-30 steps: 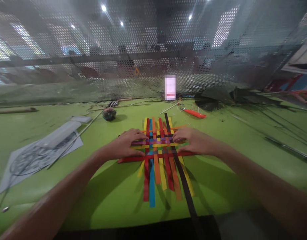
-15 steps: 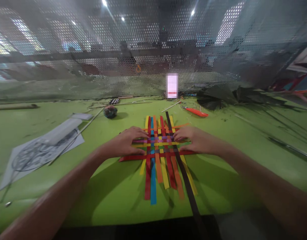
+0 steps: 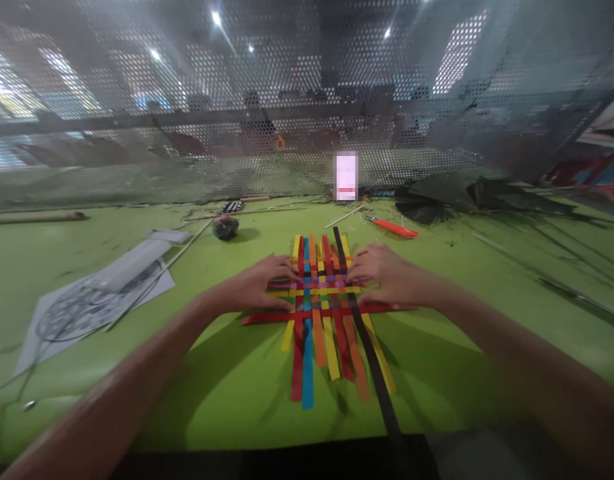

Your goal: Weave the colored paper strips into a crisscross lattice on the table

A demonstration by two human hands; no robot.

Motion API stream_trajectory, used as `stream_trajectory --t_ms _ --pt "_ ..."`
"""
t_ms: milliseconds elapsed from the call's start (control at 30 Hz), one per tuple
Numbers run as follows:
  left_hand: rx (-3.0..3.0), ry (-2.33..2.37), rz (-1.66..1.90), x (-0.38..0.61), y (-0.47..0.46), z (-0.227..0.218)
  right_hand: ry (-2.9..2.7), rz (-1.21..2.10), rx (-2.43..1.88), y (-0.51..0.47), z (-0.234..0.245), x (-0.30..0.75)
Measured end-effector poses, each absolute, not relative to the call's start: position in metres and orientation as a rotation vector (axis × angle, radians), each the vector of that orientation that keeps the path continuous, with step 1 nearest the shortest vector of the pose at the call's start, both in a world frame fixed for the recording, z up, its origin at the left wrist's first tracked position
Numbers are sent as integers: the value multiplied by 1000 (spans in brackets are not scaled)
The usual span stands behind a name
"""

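A mat of woven paper strips (image 3: 323,301) in red, yellow, orange, blue and black lies on the green table (image 3: 227,373). My left hand (image 3: 257,288) rests flat on the mat's left side, fingers stretched toward the crossing strips. On the right side my right hand (image 3: 387,277) lies with fingers extended, fingertips at the upper weave. Loose strip ends fan out toward me, and a long black strip (image 3: 374,373) runs to the table's near edge.
A printed paper sheet (image 3: 94,303) lies at left with a thin stick across it. A dark small ball (image 3: 225,227), an orange-handled cutter (image 3: 393,228), dark leaves (image 3: 457,197) and a perforated screen (image 3: 267,100) stand at the back.
Both hands have edged slightly up the weave toward its far end. The view has shifted a little; the mat stays in place.
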State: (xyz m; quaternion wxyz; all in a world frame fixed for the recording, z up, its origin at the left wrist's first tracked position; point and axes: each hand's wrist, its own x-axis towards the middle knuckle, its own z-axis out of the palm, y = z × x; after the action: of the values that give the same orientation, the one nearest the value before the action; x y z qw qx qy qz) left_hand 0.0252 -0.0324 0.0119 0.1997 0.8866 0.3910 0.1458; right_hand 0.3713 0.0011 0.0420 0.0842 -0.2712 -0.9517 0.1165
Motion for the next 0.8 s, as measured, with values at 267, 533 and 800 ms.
stream_trajectory --t_ms 267,533,800 --pt "2436 1091 356 28 -35 16 -2878 461 -752 13 42 370" --pt "2418 1125 339 30 -38 19 -2845 540 -782 11 42 371" --pt "2410 1139 317 31 -39 21 -2815 616 -858 8 44 371"
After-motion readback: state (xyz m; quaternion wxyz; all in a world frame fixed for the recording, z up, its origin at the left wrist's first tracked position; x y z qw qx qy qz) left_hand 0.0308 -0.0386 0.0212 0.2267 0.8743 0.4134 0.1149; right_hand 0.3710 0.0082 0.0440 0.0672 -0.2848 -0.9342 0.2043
